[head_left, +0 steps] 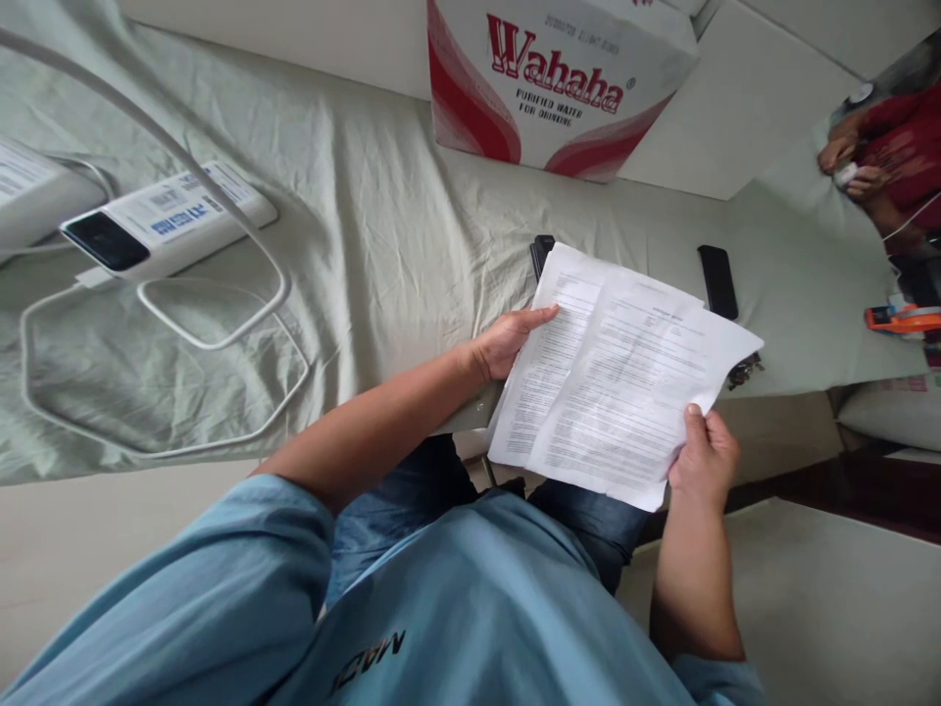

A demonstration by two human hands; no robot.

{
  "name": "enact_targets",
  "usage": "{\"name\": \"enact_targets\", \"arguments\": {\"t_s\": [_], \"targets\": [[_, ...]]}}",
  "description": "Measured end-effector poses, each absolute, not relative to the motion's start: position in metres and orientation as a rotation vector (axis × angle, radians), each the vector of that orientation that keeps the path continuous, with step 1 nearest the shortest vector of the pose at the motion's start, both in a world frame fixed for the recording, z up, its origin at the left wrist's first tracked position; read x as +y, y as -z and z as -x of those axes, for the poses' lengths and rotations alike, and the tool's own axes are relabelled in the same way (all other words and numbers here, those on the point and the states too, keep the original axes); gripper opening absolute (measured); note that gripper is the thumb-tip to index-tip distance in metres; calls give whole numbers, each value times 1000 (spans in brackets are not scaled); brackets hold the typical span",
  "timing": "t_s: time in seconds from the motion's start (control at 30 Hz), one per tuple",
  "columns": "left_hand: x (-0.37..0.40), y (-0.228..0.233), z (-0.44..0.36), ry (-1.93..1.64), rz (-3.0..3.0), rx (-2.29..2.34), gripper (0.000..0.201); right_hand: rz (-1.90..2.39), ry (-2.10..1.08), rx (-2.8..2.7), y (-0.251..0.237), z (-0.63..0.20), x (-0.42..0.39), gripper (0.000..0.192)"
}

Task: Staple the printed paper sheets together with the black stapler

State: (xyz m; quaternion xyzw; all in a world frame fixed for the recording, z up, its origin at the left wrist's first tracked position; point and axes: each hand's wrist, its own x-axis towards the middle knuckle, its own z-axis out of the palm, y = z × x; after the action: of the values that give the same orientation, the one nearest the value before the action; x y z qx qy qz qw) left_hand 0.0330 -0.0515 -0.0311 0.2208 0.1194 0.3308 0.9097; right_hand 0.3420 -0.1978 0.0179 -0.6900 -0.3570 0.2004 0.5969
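Note:
Printed sheets of paper [618,392] are held up above my lap and the table's edge, tilted, with a crease running down them. My left hand [511,341] grips their left side, thumb on top and the other fingers mostly hidden beneath. At the lower right edge my right hand [702,456] pinches the sheets, thumb on the front. Behind the top left corner of the paper a small black object [542,253] shows in part. A black phone-like object [718,281] lies just past the top right corner, and a bunch of keys [746,371] shows beside the right corner.
A Wahaha water carton [551,88] stands at the back of the cloth-covered table [382,226]. To the left lies a white power bank [173,221] with a looping white cable [272,304]. At far right another person's hands [853,167] hold a small white item near an orange object [901,319].

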Motion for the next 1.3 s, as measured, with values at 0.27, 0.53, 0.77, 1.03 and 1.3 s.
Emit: {"name": "enact_targets", "arguments": {"t_s": [0.27,0.53,0.77,1.03,1.3], "targets": [[-56,28,-39,-777,-435,355,42,1500,-355,-699,-30,-343,-197,34],[-52,40,-41,-769,-419,415,43,1673,-411,-917,-22,-325,-183,44],[-52,38,-39,-747,-405,380,49,1714,-484,-1047,-23,-307,-171,44],[-51,33,-38,-710,-400,345,56,1771,-524,-1120,-33,-303,-173,48],[-56,24,-38,-740,-496,357,51,1782,-560,-1119,-33,-301,-174,49]]}}
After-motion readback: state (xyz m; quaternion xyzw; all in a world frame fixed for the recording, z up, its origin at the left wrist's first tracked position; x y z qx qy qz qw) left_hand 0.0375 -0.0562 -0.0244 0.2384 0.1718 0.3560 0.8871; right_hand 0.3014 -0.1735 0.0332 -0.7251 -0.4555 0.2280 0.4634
